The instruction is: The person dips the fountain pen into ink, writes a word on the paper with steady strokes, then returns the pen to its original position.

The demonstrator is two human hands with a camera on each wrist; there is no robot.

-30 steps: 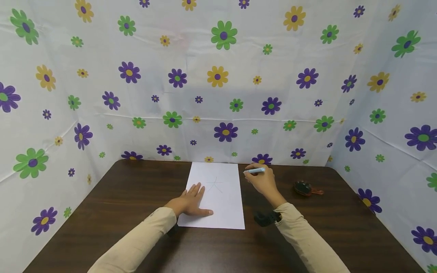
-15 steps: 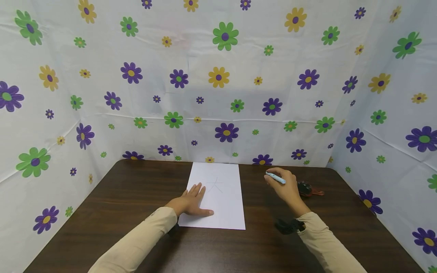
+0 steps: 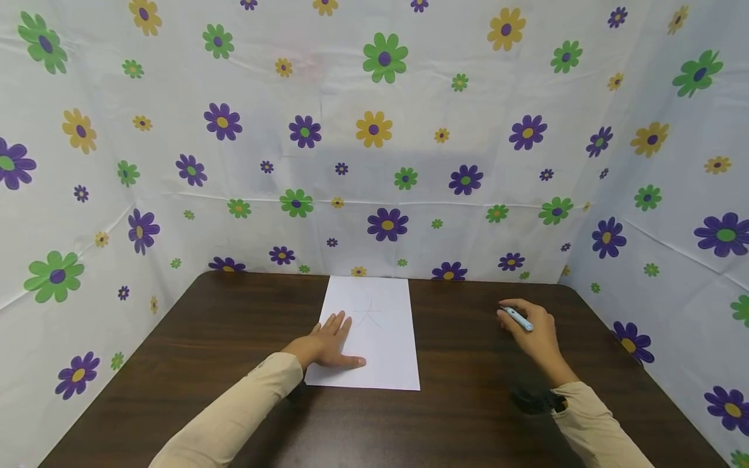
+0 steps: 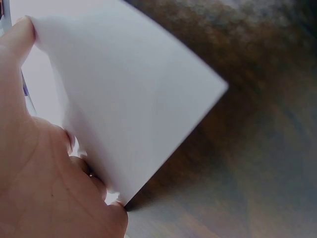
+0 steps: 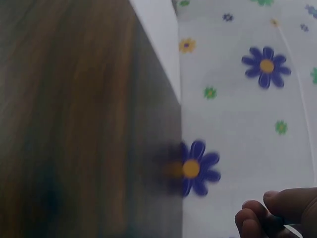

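Note:
My left hand (image 3: 329, 348) rests with spread fingers on the lower left of a white sheet of paper (image 3: 391, 357). Thin lines (image 3: 370, 312) in a simple crossed figure mark the sheet's upper half. In the left wrist view the paper (image 4: 129, 94) bulges beside the palm and thumb. Well right of the sheet, my right hand (image 3: 539, 335) pinches a light blue marker pen (image 3: 518, 319) between thumb and fingers, its near end pointing down and right. The right wrist view catches only the fingertips (image 5: 250, 218) and part of the thumb, with something dark between them.
A dark brown wooden table (image 3: 246, 312) carries everything. White cloth with flower prints (image 3: 374, 175) closes off the back and both sides. Dark straps (image 3: 535, 400) sit at the right wrist, below the beige sleeve (image 3: 597, 422).
My right hand has moved right with the marker pen, away from the paper. It now covers the dark object with a reddish handle seen earlier. My left hand has stayed on the sheet.

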